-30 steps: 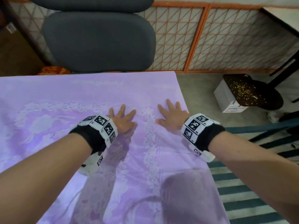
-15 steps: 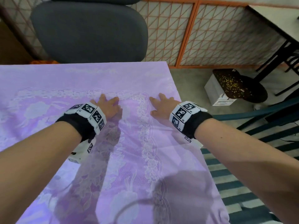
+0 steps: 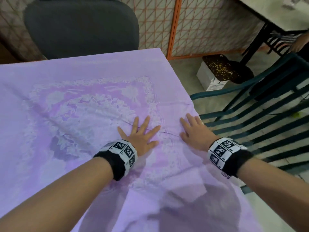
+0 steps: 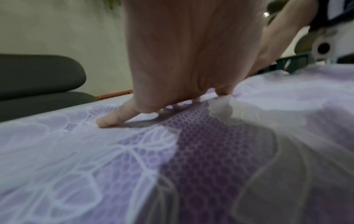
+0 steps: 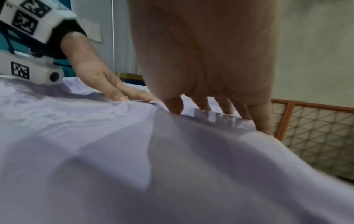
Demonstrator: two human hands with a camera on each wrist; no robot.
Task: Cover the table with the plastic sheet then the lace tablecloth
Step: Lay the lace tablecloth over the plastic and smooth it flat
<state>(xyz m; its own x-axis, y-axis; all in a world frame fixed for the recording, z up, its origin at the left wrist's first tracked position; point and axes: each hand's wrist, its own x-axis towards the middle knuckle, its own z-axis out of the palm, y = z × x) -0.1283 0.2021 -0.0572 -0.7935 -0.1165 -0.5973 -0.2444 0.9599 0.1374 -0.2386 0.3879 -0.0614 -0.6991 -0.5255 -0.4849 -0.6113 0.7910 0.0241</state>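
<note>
Lilac lace tablecloth point(image 3: 75, 104) now wrinkles as both flat, released hands, left point(image 3: 142, 138) and right point(image 3: 194, 131), have slid nearer the bench's edge, smoothing nearly done.

Left hand point(image 3: 141, 135): palm down, fingers straight and spread, lying flat. Right hand point(image 3: 195, 133): palm down, fingers straight, slightly spread, flat, just beside the left. Both forearms extend forward, roughly parallel, converging slightly. Each wrist carries a black band with a marker-covered block.
</note>
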